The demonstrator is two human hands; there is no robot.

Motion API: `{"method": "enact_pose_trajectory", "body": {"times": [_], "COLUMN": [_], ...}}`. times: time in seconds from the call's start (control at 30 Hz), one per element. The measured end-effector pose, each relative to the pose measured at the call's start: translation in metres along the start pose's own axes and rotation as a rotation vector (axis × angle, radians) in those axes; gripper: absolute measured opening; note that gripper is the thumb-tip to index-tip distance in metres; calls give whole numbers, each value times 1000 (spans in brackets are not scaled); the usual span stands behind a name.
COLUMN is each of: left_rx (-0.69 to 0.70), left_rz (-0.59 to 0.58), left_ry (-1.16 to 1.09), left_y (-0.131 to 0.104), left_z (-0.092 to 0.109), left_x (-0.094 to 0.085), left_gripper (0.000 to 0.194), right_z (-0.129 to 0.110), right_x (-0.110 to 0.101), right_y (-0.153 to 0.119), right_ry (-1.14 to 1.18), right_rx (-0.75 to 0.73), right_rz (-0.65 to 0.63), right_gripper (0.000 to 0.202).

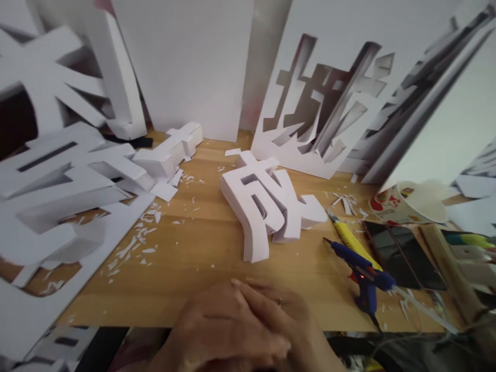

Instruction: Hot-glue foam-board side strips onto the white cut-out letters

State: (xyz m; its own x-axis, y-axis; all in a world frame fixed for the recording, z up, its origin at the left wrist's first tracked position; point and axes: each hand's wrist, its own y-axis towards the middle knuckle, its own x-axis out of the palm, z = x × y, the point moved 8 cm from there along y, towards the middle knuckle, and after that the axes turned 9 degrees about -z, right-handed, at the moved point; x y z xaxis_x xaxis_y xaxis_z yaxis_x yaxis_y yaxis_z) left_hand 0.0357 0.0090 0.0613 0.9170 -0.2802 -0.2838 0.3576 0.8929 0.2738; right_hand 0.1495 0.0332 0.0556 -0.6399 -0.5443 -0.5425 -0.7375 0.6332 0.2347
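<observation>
Left hand (220,323) and right hand (289,310) clasped together, finger closure unclear, nothing seen held | white block character (251,206) laid beyond hands | glue gun (354,261) lit rightward; burn risked if nozzle (327,241) is brushed

wooden table (186,248): white character (251,206), scraps (165,190), yellow cutter (353,242), glue gun (361,267)

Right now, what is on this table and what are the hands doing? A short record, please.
left hand: folded against the right hand
right hand: folded against the left hand, near table edge
surface: wooden table
middle: white raised cut-out shape
left side: paper scraps, more white cut-outs
right side: blue glue gun with red light, yellow cutter, printed cup
back: upright white board with openings
</observation>
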Motion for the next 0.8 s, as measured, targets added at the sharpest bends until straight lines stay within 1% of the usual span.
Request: {"method": "enact_pose_trajectory", "body": {"times": [0.07, 0.1, 0.2, 0.27, 0.33, 0.37, 0.4, 0.43, 0.47, 0.5, 0.57, 0.63, 0.67, 0.7, 0.73, 0.77, 0.8], "left_rx": [-38, -36, 43, 65, 50, 34, 16, -1, -10, -19, -56, -133, -182, -230, -272, -306, -333], "left_rz": [116, 151, 200, 212, 225, 237, 248, 249, 229, 181, 32, -113, -158, -164, -124, -49, 50], "left_ry": [67, 101, 207, 222, 199, 191, 184, 166, 128, 68, -105, -305, -401, -475, -513, -505, -450], "left_y": [1, 1, 1, 0, 1, 3, 6, 11, 17, 25, 42, 54, 58, 59, 59, 59, 57], "left_z": [-2, -2, -1, -6, -15, -19, -24, -28, -31, -34, -41, -50, -56, -63, -72, -81, -90], "left_x": [-14, -21, -42, -52, -58, -59, -59, -56, -52, -45, -27, -10, -5, -5, -10, -19, -32], "left_gripper": [27, 31, 36, 30, 16, 9, 9, 13, 15, 15, 13, 15, 15, 14, 15, 15, 16], "right_z": [-3, -3, -6, -11, -17, -19, -22, -24, -26, -26, -27, -29, -30, -29, -27, -23, -18], "right_x": [2, 1, -12, -23, -32, -35, -38, -40, -41, -41, -38, -33, -34, -36, -41, -47, -51], "right_y": [8, 9, 6, 1, -1, -1, 1, 4, 7, 12, 21, 27, 27, 25, 21, 15, 9], "right_ry": [-11, -34, -112, -149, -186, -211, -235, -253, -262, -265, -275, -317, -335, -341, -338, -334, -344], "right_rx": [24, 68, 183, 195, 154, 119, 75, 38, 5, -18, -45, -57, -58, -43, -18, 17, 53], "right_rz": [-38, -62, -87, -33, 33, 74, 116, 158, 192, 218, 222, 217, 238, 291, 368, 446, 509], "right_gripper": [38, 34, 30, 32, 33, 33, 33, 33, 34, 35, 36, 35, 32, 28, 27, 27, 28]}}
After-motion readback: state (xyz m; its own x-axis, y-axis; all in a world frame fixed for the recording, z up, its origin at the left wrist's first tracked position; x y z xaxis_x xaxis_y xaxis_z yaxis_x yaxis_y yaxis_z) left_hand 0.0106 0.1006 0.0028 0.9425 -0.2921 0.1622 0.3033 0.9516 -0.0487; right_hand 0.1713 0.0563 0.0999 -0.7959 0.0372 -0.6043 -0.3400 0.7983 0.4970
